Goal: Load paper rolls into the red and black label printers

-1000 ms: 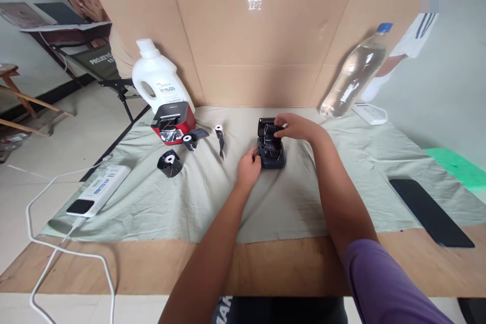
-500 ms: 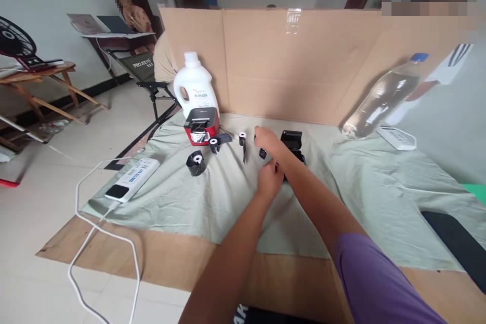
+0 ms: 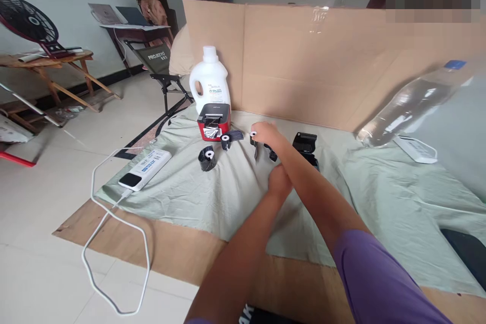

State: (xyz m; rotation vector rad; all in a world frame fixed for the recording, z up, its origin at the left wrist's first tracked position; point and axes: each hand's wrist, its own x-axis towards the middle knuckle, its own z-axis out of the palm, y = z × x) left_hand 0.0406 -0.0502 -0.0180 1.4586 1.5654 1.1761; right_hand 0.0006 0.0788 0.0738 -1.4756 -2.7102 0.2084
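Note:
My right hand (image 3: 267, 133) reaches across my left arm, its fingers closed at a small roll of black tape with a white core (image 3: 253, 134). The roll's loose end hangs down onto the cloth. My left hand (image 3: 280, 181) is closed below it, near an open-lidded black device (image 3: 305, 143); what its fingers hold, if anything, is hidden. Between the hands shows a small black piece (image 3: 271, 153). To the left lie another black roll with a trailing strip (image 3: 225, 139) and a wider black roll (image 3: 207, 158). A small red and black printer-like box (image 3: 214, 121) stands behind them.
A white jug (image 3: 210, 81) stands behind the red box, against a cardboard screen (image 3: 288, 55). A white power bank (image 3: 145, 169) with a cable lies left. A clear bottle (image 3: 410, 104) leans at the right, near a dark phone-like slab (image 3: 465, 253). A person (image 3: 154, 10) sits far off.
My right hand has moved left, from beside the black piece onto the small roll. My left hand stays near the black device. The whole view has shifted slightly.

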